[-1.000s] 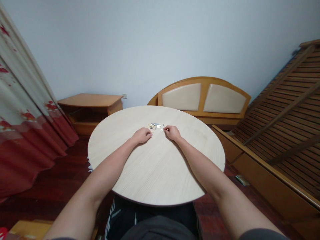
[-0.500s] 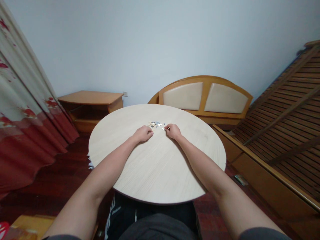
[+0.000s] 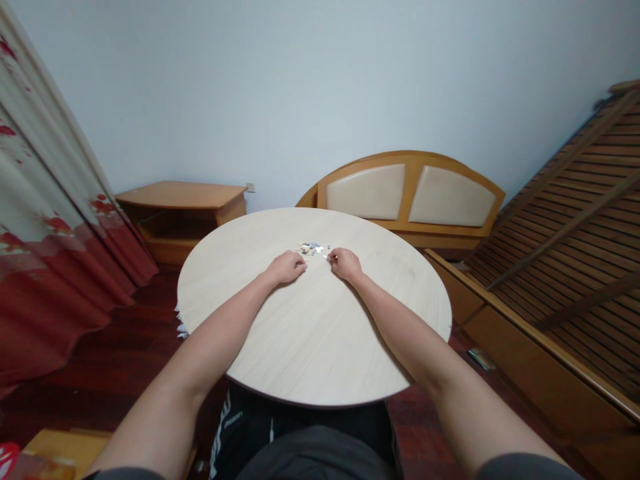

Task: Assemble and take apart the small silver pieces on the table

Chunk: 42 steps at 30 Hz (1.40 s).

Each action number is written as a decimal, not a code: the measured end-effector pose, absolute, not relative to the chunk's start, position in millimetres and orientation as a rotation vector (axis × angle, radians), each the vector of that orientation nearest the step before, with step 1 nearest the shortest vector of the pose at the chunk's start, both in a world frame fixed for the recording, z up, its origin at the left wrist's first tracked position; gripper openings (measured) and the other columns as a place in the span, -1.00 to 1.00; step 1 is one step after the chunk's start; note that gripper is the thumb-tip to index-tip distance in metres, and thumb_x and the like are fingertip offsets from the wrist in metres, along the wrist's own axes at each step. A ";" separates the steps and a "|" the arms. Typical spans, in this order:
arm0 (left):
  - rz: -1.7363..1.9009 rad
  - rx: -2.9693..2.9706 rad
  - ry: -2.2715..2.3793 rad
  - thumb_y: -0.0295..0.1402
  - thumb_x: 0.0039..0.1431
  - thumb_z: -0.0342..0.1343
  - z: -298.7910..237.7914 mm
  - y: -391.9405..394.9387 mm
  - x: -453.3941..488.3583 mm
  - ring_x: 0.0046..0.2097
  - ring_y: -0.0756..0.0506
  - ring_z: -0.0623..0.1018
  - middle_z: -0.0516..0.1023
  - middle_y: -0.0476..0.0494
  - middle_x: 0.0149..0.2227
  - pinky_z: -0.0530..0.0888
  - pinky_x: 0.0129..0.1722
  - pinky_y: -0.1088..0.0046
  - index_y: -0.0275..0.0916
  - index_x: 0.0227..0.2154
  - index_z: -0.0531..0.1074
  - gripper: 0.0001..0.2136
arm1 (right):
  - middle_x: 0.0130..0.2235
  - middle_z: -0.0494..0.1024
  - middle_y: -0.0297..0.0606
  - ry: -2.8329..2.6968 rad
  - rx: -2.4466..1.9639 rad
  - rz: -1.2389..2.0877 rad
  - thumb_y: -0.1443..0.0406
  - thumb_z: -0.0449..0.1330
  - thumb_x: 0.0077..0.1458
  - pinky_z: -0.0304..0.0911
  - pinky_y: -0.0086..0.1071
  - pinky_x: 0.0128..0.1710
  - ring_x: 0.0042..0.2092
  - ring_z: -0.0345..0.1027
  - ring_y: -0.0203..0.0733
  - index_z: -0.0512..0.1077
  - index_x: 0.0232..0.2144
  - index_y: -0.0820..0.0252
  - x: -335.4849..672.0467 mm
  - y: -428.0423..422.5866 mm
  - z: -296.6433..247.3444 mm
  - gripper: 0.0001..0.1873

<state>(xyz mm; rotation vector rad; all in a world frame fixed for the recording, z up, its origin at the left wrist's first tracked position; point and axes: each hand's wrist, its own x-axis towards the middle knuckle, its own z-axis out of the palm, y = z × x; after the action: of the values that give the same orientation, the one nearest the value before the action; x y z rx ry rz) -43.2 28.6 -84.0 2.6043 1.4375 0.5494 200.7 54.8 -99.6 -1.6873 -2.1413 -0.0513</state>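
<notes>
Fingers [image 3: 331, 255] of the right hand [image 3: 346, 265] pinched together on one pale piece [image 3: 326, 257], its tip jutting left. Left hand [image 3: 288, 267] curled, resting on the round table [image 3: 320, 333]; cannot tell whether it grips anything. Scattered pile [image 3: 312, 249] lies on the table's far half, just beyond the hands; several pieces overlap, too tiny for a sure count. One grey bit [image 3: 329, 247] sits apart, right of the pile. Judged handling: very light, thin, probably stiff, some perhaps slick; best taken by opposite edges, thumb against fingertip. Tally: two hands, one table, one headboard [image 3: 407, 193] with two pale panels [image 3: 366, 192].
</notes>
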 end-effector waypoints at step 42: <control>0.768 2.615 1.421 -0.42 0.32 0.07 -89.9 29.9 -46.8 0.12 -0.22 0.60 0.68 -0.23 0.04 0.48 0.22 0.24 -0.22 -0.11 0.66 -0.74 | -0.05 0.64 -0.07 -2.068 -1.327 -0.001 0.41 0.13 0.34 0.38 -0.31 -0.01 -0.06 0.52 -0.07 0.65 0.04 0.18 205.9 58.7 -101.2 -0.64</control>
<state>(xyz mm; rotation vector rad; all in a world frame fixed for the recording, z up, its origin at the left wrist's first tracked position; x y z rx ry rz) -46.8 29.9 -89.9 2.6150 1.4215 0.7678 205.9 58.7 -101.2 -1.3271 -2.0684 -0.0006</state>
